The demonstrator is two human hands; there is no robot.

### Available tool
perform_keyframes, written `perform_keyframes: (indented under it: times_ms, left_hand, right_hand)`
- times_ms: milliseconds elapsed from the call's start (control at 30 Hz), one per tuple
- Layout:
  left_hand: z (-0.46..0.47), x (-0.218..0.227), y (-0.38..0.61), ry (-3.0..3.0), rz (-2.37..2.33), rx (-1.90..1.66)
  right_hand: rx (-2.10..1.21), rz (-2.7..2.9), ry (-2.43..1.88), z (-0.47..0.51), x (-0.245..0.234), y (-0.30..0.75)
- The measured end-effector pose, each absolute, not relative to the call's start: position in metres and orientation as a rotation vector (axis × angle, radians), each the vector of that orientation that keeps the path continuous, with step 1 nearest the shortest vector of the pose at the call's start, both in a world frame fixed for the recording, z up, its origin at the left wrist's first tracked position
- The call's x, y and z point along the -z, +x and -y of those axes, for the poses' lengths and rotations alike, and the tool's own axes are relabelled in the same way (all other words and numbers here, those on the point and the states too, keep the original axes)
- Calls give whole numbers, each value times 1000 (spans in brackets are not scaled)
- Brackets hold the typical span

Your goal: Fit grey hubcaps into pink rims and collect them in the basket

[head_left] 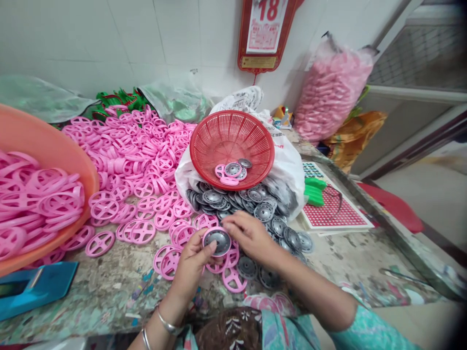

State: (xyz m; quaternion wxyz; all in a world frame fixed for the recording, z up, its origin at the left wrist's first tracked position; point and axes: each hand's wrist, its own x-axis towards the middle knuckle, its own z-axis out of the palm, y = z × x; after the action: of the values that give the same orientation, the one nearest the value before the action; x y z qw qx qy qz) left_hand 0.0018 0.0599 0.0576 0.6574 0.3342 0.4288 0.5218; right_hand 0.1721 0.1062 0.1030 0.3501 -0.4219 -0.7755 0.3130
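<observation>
My left hand is closed around a pink wheel with a silver hub disc seated in it, held just above the worktop. My right hand hovers beside it with fingers curled over the silver discs spilling from a white bag; whether it holds one is hidden. Loose pink wheels lie around both hands. A red mesh basket behind them holds a few assembled wheels and discs.
A big heap of pink wheels covers the left back of the worktop. An orange basin of pink rings sits far left, a blue tool in front of it. A green object on a red-dotted sheet and a pink-filled bag lie right.
</observation>
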Motion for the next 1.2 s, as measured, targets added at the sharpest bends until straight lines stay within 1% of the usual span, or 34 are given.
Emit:
perform_keyframes:
  times_ms: [133,200,300,500,767,833,933,1000,1100,1200]
  left_hand:
    - [-59,-50,1,841,-1033,-1141]
    - [-58,-46,1,890,-1052,-1125]
    - [-57,-44,2,913,-1071,-1105]
    - [-57,-45,2,903,-1050,-1090]
    - [-58,-45,2,894,-1064,-1075]
    - [-58,-45,2,893,-1061,-1075]
    - [-58,-46,2,891,-1059,-1096]
    - [-58,-46,2,888,-1061,-1102]
    - [-58,-46,3,896,-1064,-1091]
    - [-58,-46,3,896,-1065,-1087]
  right_hand:
    - [-307,2100,-1279,-159,-123,191]
    - [-162,2219,-1342,-185,-129,194]
    - [-90,2390,-1416,-215,-133,191]
    - [-166,2441,-1428,-244,-133,184]
    - [-516,2388,-1288,-257,-131,187]
    - [-757,2170,-1237,-251,-133,187]
    - [-1308,1568,-1071,-241,-137,189]
    - [-1576,1229,-964,-236,-139,190]
    - [-1762,940,-895,-233,-142,190]
    - [-1743,854,-938,-233,-142,185]
